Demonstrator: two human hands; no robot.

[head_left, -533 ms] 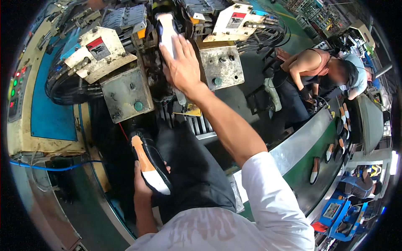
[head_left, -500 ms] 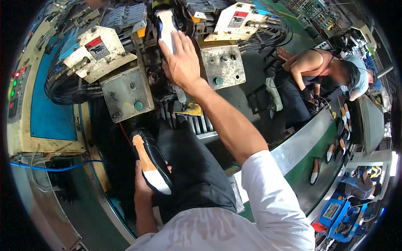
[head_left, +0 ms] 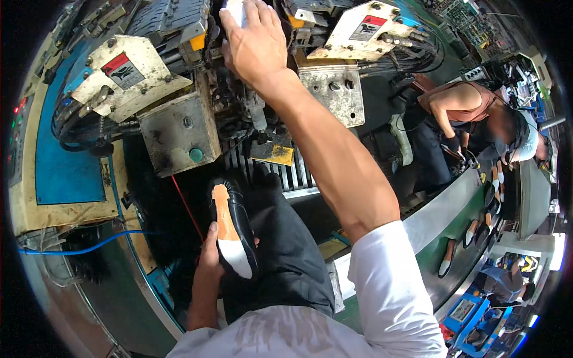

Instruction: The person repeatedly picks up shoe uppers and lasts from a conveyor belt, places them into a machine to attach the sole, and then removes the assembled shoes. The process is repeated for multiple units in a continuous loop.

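Note:
My left hand is closed around a black shoe, held sole up above my lap. Its underside is tan toward the far end and white toward the near end. My right arm reaches forward to a machine. There my right hand lies with outstretched fingers on a second shoe, whose white underside shows beside the fingers. The top picture edge and my hand hide most of that shoe. Metal clamp parts of the machine stand close on both sides of the hand.
Cream side plates with hoses flank the machine, above a grey box with a green button. At left is a control panel. On the right, several shoes lie on a green conveyor, near a seated co-worker.
The view has shifted, and the machine sits higher in it. My right hand stays on the second shoe, now mostly out of the picture. The held shoe appears farther right and more upright.

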